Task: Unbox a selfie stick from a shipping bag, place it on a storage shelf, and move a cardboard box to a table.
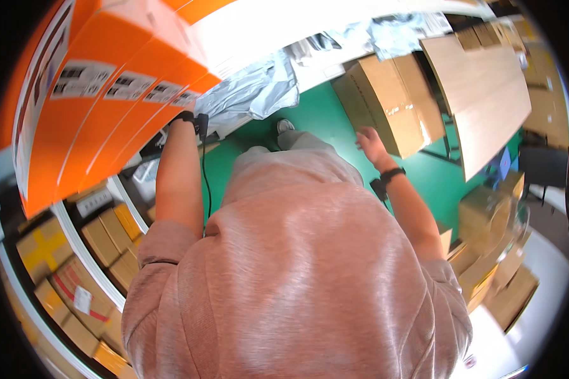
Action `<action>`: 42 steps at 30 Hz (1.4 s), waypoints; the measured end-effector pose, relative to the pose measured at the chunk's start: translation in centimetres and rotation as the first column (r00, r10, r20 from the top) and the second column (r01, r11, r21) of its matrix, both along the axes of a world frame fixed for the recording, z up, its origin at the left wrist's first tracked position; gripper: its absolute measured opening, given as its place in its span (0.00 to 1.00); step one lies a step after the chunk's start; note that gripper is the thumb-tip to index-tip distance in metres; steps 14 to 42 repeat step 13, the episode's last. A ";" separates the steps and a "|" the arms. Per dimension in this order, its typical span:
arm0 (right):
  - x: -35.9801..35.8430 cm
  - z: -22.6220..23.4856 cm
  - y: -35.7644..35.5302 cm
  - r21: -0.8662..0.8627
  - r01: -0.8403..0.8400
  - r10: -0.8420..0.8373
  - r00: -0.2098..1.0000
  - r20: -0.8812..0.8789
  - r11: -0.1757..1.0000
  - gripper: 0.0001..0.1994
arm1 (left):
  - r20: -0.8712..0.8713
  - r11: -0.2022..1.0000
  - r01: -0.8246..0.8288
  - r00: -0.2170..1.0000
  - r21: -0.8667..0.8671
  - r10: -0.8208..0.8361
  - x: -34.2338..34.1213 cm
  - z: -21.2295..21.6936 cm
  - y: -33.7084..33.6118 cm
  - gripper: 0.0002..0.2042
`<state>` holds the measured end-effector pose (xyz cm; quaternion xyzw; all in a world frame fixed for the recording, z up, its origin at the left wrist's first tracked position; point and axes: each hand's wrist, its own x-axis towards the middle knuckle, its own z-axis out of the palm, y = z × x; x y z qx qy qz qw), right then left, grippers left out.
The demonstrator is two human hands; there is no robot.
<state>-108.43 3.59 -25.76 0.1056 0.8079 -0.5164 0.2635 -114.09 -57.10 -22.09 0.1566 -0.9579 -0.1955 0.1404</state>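
My left forearm (178,158) reaches forward beside a row of several large orange boxes (117,107) with white labels. The hand beyond the dark wrist strap (186,116) is hidden behind the lower edge of these boxes, so whether it grips them does not show. A black device on a cable (203,126) sits at that wrist. On the other side, my right hand (372,146) hangs over the green floor, fingers loosely apart and holding nothing. It is close to the left side of a big brown cardboard box (392,104), and a black band with a device (385,182) circles its wrist.
Shelves with brown cartons (82,290) run along the left. Grey plastic bags (253,88) lie ahead by a white surface. A light wooden board (487,95) stands beyond the big box at right. More cartons (487,252) and a dark chair (542,165) are farther right.
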 end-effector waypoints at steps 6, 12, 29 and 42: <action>21.1 -0.3 7.3 0.194 0.480 -0.506 0.854 0.119 0.855 0.21 | 0.045 0.866 0.182 0.982 -0.465 -0.182 -3.9 -0.6 1.4 0.32; 48.2 -3.6 4.8 0.219 0.620 -0.657 0.710 0.253 0.754 0.19 | 0.047 0.786 0.260 0.958 -0.561 -0.283 -8.4 -1.5 5.9 0.34; 49.3 -4.6 3.4 0.209 0.641 -0.674 0.690 0.263 0.738 0.19 | 0.064 0.797 0.269 0.958 -0.541 -0.279 -9.3 -1.7 7.0 0.35; 49.3 -4.6 3.4 0.209 0.641 -0.674 0.690 0.263 0.738 0.19 | 0.064 0.797 0.269 0.958 -0.541 -0.279 -9.3 -1.7 7.0 0.35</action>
